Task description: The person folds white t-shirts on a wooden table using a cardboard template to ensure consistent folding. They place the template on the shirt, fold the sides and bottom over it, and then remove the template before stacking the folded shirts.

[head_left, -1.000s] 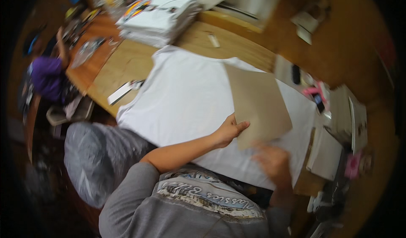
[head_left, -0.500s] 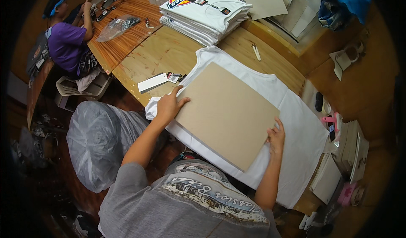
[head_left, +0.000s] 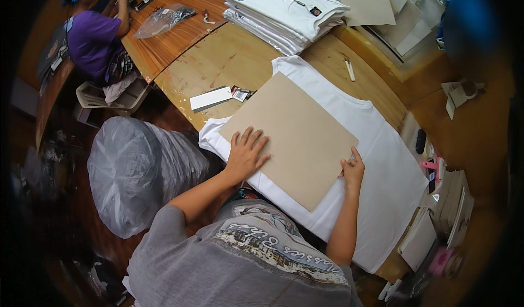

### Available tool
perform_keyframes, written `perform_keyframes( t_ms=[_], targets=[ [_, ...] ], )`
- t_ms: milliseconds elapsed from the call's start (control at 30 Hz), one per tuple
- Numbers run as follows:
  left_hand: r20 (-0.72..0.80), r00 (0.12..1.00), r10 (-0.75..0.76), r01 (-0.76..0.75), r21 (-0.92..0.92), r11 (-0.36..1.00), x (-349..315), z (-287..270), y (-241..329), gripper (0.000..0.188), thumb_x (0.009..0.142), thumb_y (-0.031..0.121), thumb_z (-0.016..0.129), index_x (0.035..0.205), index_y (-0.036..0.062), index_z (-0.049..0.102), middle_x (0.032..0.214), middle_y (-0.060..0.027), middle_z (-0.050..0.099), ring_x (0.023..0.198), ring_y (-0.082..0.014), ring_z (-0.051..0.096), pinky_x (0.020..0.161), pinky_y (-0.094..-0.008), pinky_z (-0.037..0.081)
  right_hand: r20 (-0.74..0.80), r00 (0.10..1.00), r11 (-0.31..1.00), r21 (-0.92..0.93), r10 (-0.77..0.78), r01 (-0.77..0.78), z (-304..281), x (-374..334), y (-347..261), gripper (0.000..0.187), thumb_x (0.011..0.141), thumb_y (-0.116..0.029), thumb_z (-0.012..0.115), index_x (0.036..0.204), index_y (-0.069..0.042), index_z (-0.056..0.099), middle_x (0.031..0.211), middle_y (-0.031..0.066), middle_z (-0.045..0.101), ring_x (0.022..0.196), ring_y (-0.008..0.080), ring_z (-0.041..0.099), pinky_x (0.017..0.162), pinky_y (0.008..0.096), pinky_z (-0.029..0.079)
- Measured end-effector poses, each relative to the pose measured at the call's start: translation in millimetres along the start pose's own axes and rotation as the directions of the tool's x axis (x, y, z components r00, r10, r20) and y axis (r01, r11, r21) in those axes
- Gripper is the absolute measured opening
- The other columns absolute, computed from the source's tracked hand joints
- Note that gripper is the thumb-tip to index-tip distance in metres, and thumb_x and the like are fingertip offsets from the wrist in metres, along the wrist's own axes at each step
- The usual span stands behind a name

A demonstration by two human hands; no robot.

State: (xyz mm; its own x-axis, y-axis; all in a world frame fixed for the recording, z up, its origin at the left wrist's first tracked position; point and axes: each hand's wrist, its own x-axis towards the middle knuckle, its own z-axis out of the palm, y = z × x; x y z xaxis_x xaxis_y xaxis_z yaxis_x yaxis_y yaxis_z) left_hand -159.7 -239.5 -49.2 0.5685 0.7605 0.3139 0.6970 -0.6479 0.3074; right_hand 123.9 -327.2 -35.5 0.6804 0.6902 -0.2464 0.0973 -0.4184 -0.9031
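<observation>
A beige cardboard sheet (head_left: pixel 295 127) lies on a white shirt (head_left: pixel 382 181) spread out on the wooden table. My left hand (head_left: pixel 248 154) rests flat on the sheet's left part, its fingers spread. At the right edge of the cardboard, my right hand (head_left: pixel 352 170) is closed around the border near the corner, fingers curled. White fabric shows past the sheet on several sides, most of it to the right. Left of the shirt's neck end lie a white tag (head_left: pixel 210 98) and a small black-and-white label (head_left: pixel 240 93).
A stack of folded white shirts (head_left: pixel 289 12) stands at the back. A thin white tool (head_left: pixel 350 69) lies near the back edge. Beside the table is a bulging grey plastic bag (head_left: pixel 125 176). Another person (head_left: pixel 95 39) in purple sits at far left. Cardboard pieces (head_left: pixel 417 239) stand at right.
My left hand has moved off the cardboard's left edge to lie flat on top of it. The right hand stays at the right edge. The whole view has shifted slightly.
</observation>
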Motion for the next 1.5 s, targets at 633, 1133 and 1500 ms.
perform_keyframes(
  t_ms=[633,1133,1500],
  targets=[
    [0.065,0.998,0.027,-0.031,0.063,0.998,-1.9,7.0,-2.5,0.046,0.075,0.033,0.051,0.115,0.0104,0.045,0.126,-0.0114,0.035,0.118,-0.0325,0.027,0.093,-0.0539,0.019,0.090,0.995,0.830,-0.552,-0.035,0.079,-5.5,7.7,-20.1,0.042,0.075,-0.008,0.054,0.116,-0.008,0.045,0.062,0.0106,0.054,0.050,0.0199,0.053,0.053,0.0314,0.046],
    [0.615,0.744,-0.260,0.009,0.380,0.925,124.6,24.3,73.9,0.084,0.063,0.062,0.052,0.130,0.0278,0.015,0.130,-0.0289,0.015,0.058,-0.0309,0.059,0.073,-0.0512,0.044,0.063,0.893,0.433,-0.858,-0.446,0.277,-31.8,202.3,-38.6,0.034,0.075,-0.010,0.053,0.108,-0.007,0.050,0.108,0.0139,0.050,0.105,0.0279,0.045,0.088,0.0539,0.027],
    [0.592,0.780,-0.203,-0.099,0.437,0.894,133.0,26.7,90.5,0.076,0.063,0.051,0.059,0.125,0.0197,0.027,0.123,-0.0208,0.030,0.079,-0.0263,0.054,0.071,-0.0420,0.043,0.117,0.877,0.756,-0.462,-0.466,0.464,-79.6,132.7,-45.2,0.011,0.066,-0.007,0.057,0.076,-0.004,0.054,0.077,0.0088,0.058,0.080,0.0226,0.054,0.078,0.0405,0.036]
  ],
)
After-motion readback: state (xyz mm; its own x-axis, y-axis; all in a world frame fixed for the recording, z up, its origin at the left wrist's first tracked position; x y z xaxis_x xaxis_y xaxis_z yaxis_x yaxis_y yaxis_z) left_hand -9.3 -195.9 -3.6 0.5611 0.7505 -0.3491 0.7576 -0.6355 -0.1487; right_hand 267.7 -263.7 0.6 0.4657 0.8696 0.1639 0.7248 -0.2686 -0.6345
